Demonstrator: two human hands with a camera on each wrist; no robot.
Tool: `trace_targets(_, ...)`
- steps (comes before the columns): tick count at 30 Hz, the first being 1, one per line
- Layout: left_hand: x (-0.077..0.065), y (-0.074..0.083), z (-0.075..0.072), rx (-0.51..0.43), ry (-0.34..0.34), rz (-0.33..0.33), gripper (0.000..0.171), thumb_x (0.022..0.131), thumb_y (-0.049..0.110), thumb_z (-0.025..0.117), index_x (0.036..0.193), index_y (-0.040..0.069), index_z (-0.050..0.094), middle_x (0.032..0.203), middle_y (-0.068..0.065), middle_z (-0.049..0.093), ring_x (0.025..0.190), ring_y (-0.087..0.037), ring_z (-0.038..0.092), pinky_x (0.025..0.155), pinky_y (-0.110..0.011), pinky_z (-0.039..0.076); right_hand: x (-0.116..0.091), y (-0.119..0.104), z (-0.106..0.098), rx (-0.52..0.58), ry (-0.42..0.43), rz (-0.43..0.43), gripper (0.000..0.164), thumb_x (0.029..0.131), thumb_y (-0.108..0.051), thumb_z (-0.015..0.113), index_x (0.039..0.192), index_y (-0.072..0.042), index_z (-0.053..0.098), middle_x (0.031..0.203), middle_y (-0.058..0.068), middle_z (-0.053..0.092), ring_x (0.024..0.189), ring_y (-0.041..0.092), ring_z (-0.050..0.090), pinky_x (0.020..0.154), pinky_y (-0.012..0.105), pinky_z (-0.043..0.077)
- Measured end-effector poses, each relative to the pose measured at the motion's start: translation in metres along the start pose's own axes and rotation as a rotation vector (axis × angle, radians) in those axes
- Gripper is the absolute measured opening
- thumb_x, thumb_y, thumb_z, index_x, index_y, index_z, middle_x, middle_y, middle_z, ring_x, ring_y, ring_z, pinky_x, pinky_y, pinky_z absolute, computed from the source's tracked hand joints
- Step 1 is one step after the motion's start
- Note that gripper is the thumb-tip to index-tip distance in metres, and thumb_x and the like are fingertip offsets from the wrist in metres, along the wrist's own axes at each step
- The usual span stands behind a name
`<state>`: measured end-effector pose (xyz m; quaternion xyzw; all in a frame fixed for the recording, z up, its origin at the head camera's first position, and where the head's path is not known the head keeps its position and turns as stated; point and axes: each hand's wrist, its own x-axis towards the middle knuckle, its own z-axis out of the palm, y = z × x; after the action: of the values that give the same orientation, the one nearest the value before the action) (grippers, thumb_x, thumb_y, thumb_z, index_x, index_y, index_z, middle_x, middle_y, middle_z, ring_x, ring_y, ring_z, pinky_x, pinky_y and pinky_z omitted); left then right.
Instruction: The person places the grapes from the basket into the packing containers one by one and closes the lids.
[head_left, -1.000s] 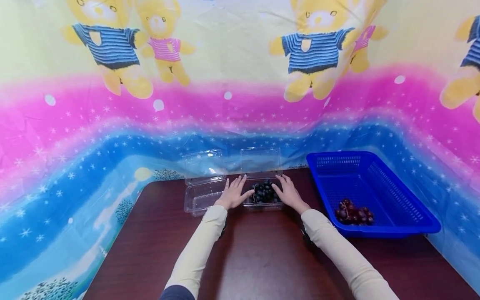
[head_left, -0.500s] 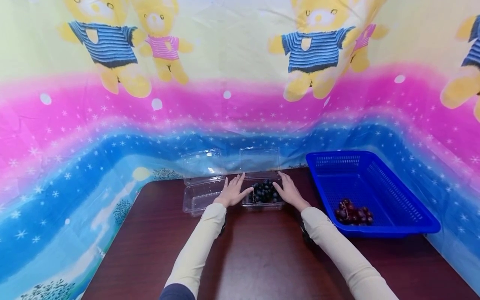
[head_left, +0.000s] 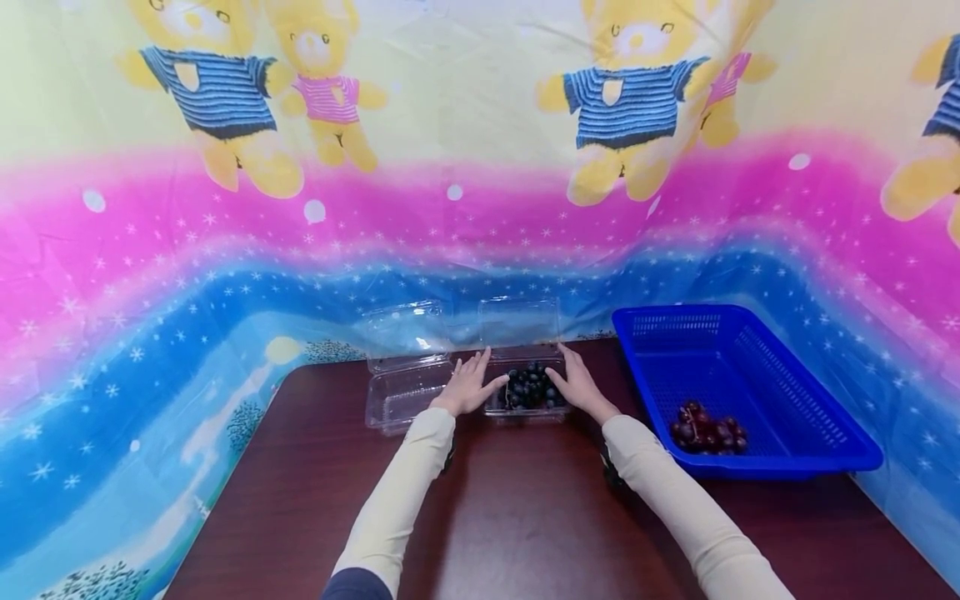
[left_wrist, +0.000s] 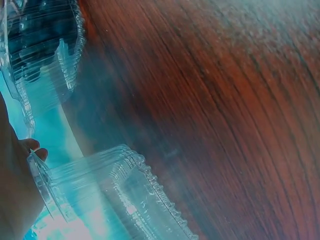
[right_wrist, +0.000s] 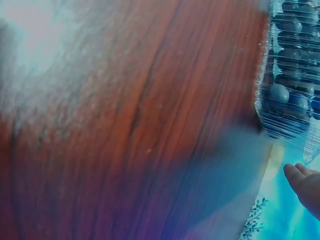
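In the head view, a bunch of dark grapes lies in a clear plastic clamshell box whose lid stands up behind it. My left hand is at the box's left side, fingers extended and thumb toward the grapes. On the opposite side, my right hand lies along the box, also with straight fingers. Whether either palm presses the plastic cannot be made out. The left wrist view catches part of my left hand near clear plastic. Fingertips of my right hand show below the box in the right wrist view.
A second clear clamshell box, lid raised, stands just left of my left hand. To the right is a blue plastic basket with red grapes at its near end. Everything rests on a dark wooden table before a printed cloth.
Both hands stay beside the box of dark grapes; their fingers have shifted outward very slightly. The boxes, grapes and basket have not visibly moved.
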<state>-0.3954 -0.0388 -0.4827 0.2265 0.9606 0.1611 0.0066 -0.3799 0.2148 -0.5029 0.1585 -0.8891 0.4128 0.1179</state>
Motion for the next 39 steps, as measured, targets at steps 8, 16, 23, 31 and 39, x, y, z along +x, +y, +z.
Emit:
trace_targets(8,0.003,0.003,0.000,-0.182,0.036,-0.049,0.083,0.092,0.065,0.025,0.150,0.012,-0.003,0.154,-0.018,0.011,0.141,-0.036,0.013,0.114,-0.046,0.016,0.002,-0.002,-0.004,0.033,-0.039,0.085,0.069,0.096,-0.037,0.046,0.147,-0.003,0.015,0.147,0.029,0.018,0.131,0.047,0.026,0.103,0.062,0.027)
trace_targets(16,0.008,0.007,-0.002,-0.373,0.092,-0.094,0.085,0.092,0.065,0.028,0.150,0.010,-0.003,0.154,-0.017,0.012,0.140,-0.035,0.017,0.113,-0.046,0.020,0.007,-0.006,-0.007,0.064,-0.055,0.190,0.063,0.098,-0.020,0.045,0.148,-0.002,0.011,0.148,0.027,0.017,0.133,0.043,0.026,0.104,0.057,0.030)
trace_targets(23,0.009,0.007,-0.004,-0.468,0.095,-0.108,0.086,0.092,0.064,0.029,0.150,0.010,-0.004,0.156,-0.013,0.006,0.142,-0.031,0.012,0.114,-0.045,0.017,0.009,-0.006,-0.006,0.101,-0.048,0.191,0.063,0.097,-0.017,0.047,0.148,-0.002,0.012,0.148,0.026,0.018,0.132,0.043,0.027,0.103,0.056,0.032)
trace_targets(31,0.007,0.009,-0.006,-0.556,0.117,-0.131,0.082,0.093,0.061,0.030,0.149,0.014,-0.007,0.155,-0.013,0.006,0.141,-0.031,0.012,0.115,-0.045,0.015,0.012,-0.008,-0.007,0.218,-0.055,0.258,0.065,0.098,-0.020,0.046,0.149,-0.008,0.009,0.150,0.024,0.015,0.135,0.041,0.025,0.103,0.054,0.034)
trace_targets(39,0.011,0.012,-0.008,-0.644,0.170,-0.141,0.080,0.094,0.060,0.029,0.150,0.011,-0.002,0.155,-0.015,0.009,0.141,-0.030,0.014,0.115,-0.043,0.016,0.012,-0.009,-0.008,0.332,-0.046,0.289,0.064,0.098,-0.018,0.046,0.149,-0.008,0.008,0.151,0.025,0.013,0.137,0.041,0.021,0.106,0.054,0.031)
